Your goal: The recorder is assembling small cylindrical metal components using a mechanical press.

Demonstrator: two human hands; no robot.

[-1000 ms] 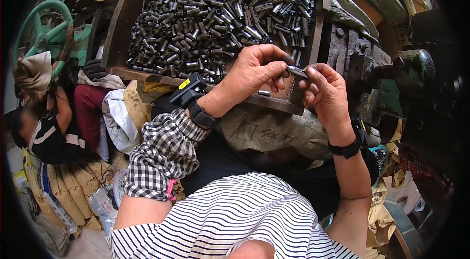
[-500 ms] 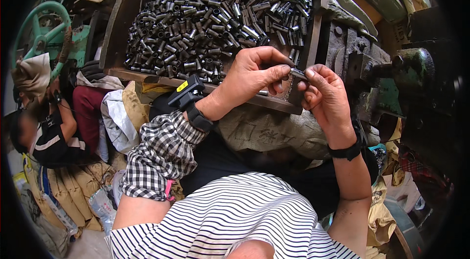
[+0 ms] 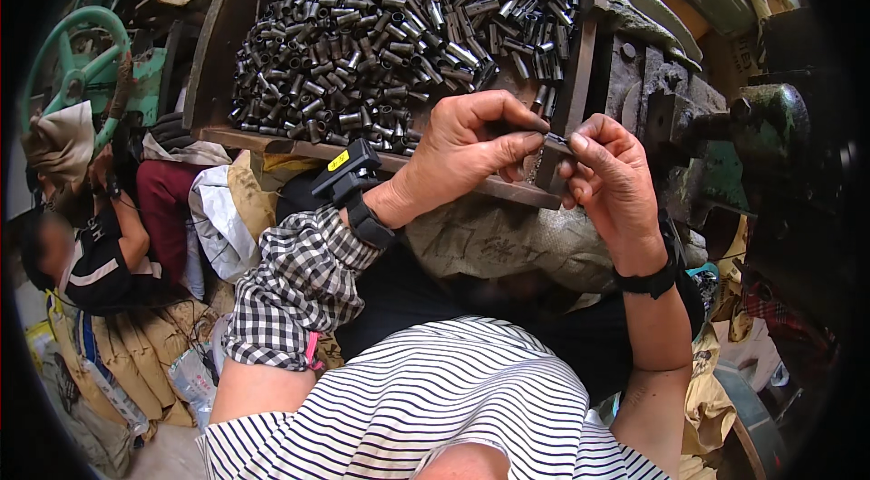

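Observation:
Over the near right corner of a wooden tray (image 3: 584,63), my two hands meet at a small dark metal tube (image 3: 557,141). My left hand (image 3: 471,140) pinches one end between thumb and forefinger. Thumb and fingers of my right hand (image 3: 616,167) close on the other end. Fingertips cover much of the piece, so its full shape is hidden. Beyond my hands, a heap of short metal tubes (image 3: 362,45) fills most of the tray, some shiny and some dark.
A greasy machine (image 3: 770,135) stands close on the right. Far left, another person (image 3: 109,244) sits by a green handwheel (image 3: 68,72). Beneath the tray's near edge lies a woven sack (image 3: 507,240). Brown sacks (image 3: 145,349) are piled at lower left.
Both hands stay together on the small tube above the tray corner. My right hand has shifted slightly right, and the fingers have moved a little around the piece.

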